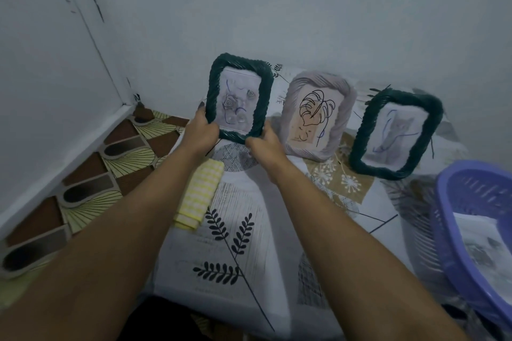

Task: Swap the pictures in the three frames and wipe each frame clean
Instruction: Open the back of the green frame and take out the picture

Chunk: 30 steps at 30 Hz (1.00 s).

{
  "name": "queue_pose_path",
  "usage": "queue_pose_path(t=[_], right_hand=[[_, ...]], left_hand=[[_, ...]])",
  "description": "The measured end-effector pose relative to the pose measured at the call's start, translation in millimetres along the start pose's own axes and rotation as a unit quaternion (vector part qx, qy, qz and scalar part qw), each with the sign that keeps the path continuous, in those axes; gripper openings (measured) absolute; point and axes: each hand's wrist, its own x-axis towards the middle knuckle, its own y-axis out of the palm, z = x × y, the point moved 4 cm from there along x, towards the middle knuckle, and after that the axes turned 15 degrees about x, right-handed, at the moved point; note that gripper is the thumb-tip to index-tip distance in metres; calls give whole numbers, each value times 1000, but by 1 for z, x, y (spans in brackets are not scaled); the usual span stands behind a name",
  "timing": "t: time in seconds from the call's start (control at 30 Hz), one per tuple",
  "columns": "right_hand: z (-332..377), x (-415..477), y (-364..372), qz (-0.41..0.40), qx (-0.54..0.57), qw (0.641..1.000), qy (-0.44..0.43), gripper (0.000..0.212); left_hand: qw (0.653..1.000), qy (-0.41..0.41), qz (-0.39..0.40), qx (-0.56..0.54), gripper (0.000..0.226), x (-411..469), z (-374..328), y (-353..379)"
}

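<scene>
**Left frame held in both hands, two frames standing by the wall**

Both hands are clamped on the dark green woven frame point(241, 60) at the far left of the desk point(249, 230). The left hand point(198, 130) grips the frame's lower left side, with the thumb lying up along the front of the rim. The right hand point(263, 147) grips the lower right corner. The frame is upright and faces the camera. Its picture point(238, 102) is a pale sketch with rose shapes and blue lines.

To its right stands a pale grey frame point(318, 79), tilted back towards the wall point(277, 8). It holds a black line drawing of a leaf point(314, 111) on a beige ground. Further right is a second dark green frame point(358, 147), also tilted back, with a faint drawing in blue lines. The motion blur there hides the detail. The two standing frames are near each other but apart.

A folded yellow checked cloth point(199, 194) lies on the desk, near the left edge and under the left forearm. A purple slotted basket point(482, 191) sits at the near right, with printed paper point(482, 246) inside.

The desk wears a white cover printed with black leaf sprigs and grey patches. Left of it is a floor point(91, 174) of brown and yellow patterned tiles.
</scene>
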Motion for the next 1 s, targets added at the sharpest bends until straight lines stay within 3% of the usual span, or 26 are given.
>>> queue_pose_path(t=[0.37,0.7,0.8,1.0], right_hand=[[39,-62,-8,39,78,994,-64,48],[51,-156,-66,-4,108,991,-79,56],[39,-176,-90,-37,126,990,-42,65],[17,-213,-129,-56,169,984,19,48]], left_hand=[[999,30,-37,-4,44,-45,-26,-34],[986,130,-101,-19,40,-137,-62,-37],[984,150,-80,-52,38,-166,-72,-28],[977,112,34,-176,28,-211,-85,-1]])
